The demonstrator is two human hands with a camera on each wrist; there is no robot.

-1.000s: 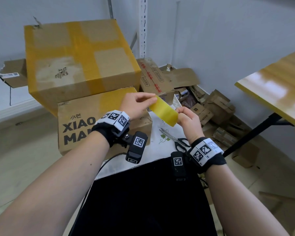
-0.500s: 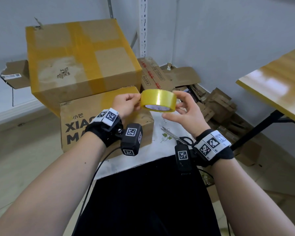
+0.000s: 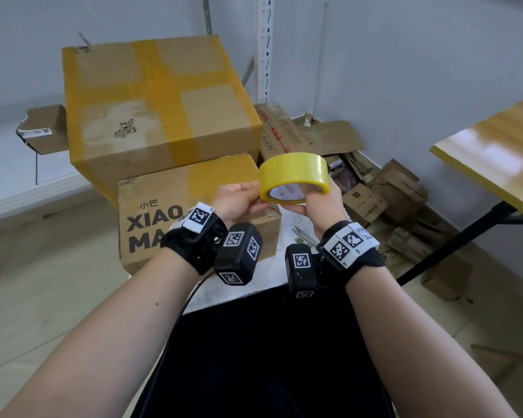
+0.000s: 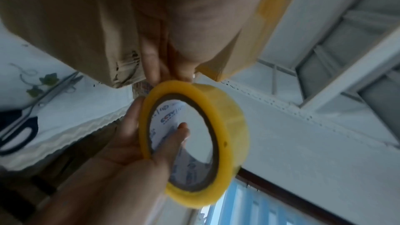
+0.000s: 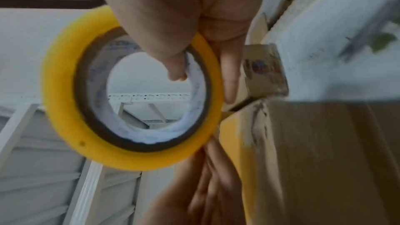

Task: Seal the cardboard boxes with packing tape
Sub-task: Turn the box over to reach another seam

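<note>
A yellow packing tape roll (image 3: 293, 176) is held up in front of me, its core tilted toward me. My right hand (image 3: 317, 194) grips it, thumb inside the core (image 4: 179, 133) and fingers outside. My left hand (image 3: 251, 191) pinches the roll's left rim with its fingertips (image 4: 171, 73). In the right wrist view the roll (image 5: 65, 100) fills the left side. Behind the hands a large cardboard box (image 3: 160, 107), crossed with yellow tape, sits tilted on a smaller printed box (image 3: 163, 203) that has a yellow tape strip on top.
Scissors (image 3: 304, 233) lie on a white cloth (image 3: 290, 218) just below my hands. Flattened cartons and small boxes (image 3: 384, 188) are piled in the corner at the right. A wooden table (image 3: 495, 158) juts in from the right. A white perforated post (image 3: 264, 46) stands at the wall.
The roll has turned from edge-on to showing its core and has risen a little to the right. My right thumb has moved into the core; my left fingers stay at its rim.
</note>
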